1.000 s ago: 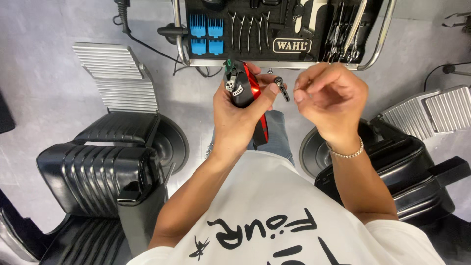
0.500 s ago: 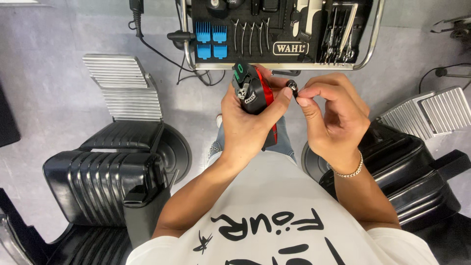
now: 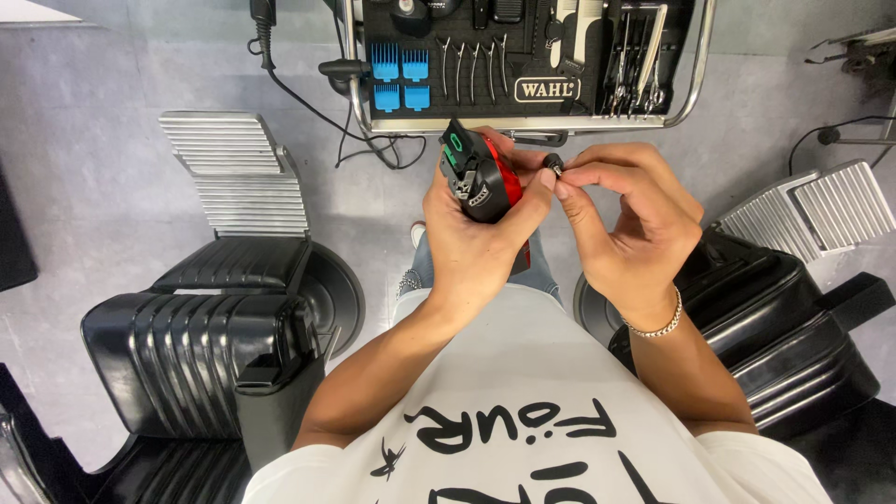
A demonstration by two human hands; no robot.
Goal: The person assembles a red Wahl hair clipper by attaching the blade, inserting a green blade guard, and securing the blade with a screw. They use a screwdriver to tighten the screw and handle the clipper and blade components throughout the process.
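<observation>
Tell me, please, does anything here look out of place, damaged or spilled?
Nothing stands out. The left hand holds a red and black hair clipper, the right hand pinches a small dark part beside it. The tools on the tray lie in tidy rows.

— What sort of place is pictured here?

— A barbershop, seen from above. Two black padded barber chairs (image 3: pixel 201 350) (image 3: pixel 775 317) with ribbed metal footrests (image 3: pixel 238 173) stand either side of the person on a grey floor (image 3: pixel 84 168).

— What else marks it as one?

— A metal-framed tool tray (image 3: pixel 527 121) ahead holds a black mat laid out with blue clipper guards (image 3: pixel 399 77), a row of metal hair clips (image 3: pixel 471 65), combs (image 3: pixel 574 23) and scissors (image 3: pixel 639 61). A black power cord (image 3: pixel 299 93) trails beside it. The left hand (image 3: pixel 471 238) grips a red-and-black hair clipper (image 3: pixel 481 173).
</observation>
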